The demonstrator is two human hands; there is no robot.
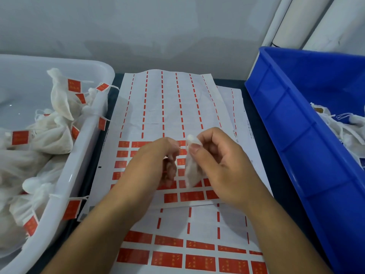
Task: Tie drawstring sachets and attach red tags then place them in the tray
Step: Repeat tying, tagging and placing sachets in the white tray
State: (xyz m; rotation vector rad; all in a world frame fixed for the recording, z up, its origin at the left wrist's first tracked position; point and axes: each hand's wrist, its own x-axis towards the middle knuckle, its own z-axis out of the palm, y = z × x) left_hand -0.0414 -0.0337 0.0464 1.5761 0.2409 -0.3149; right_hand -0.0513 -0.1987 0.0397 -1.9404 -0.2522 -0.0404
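Note:
My right hand pinches a small white sachet near its top, above the sticker sheets. My left hand is just left of the sachet with curled fingers at its neck; the drawstring there is too blurred to make out. Under both hands lies a sheet of red tags, partly peeled, with a second sheet nearer me. The white tray on the left holds several tied sachets with red tags.
A blue bin on the right holds untied white sachets. Peeled backing paper with red dashes stretches toward the grey wall. White tubes lean at the back right.

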